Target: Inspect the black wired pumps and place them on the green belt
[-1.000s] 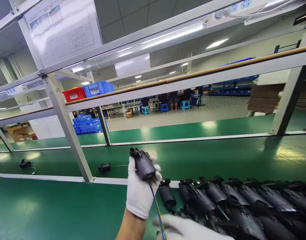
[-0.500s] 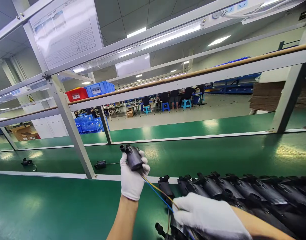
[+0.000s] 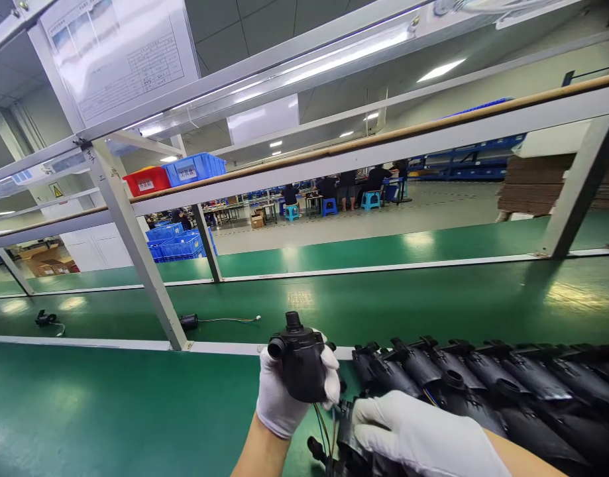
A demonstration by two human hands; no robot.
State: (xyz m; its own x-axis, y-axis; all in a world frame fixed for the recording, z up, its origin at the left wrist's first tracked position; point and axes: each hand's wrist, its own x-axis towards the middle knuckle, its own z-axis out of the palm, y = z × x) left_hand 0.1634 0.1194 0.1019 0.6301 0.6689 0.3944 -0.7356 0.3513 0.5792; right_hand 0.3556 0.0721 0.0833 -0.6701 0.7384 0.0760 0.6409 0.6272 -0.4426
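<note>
A black pump (image 3: 304, 368) with two short pipe stubs is held up by my white-gloved left hand (image 3: 279, 404), its fingers wrapped round the body. Thin coloured wires (image 3: 325, 427) hang from its underside toward the bench. My right hand (image 3: 413, 424), also gloved, is to the right and lower, fingers curled together over another black pump (image 3: 346, 427). What those fingers grip, if anything, is hidden. More black pumps (image 3: 458, 368) lie packed in rows behind and beside my right hand.
A pump with a wire lead (image 3: 189, 322) lies past a slanted metal post (image 3: 140, 265); another black part (image 3: 46, 318) is farther left. Shelf rails cross above the green bench (image 3: 135, 404). Red (image 3: 148, 180) and blue bins (image 3: 197, 169) sit on the shelf. People sit far behind.
My left hand has come down and to the right, turning the pump so its stubs face me. The wires, stretched to my right hand before, now hang down slack.
</note>
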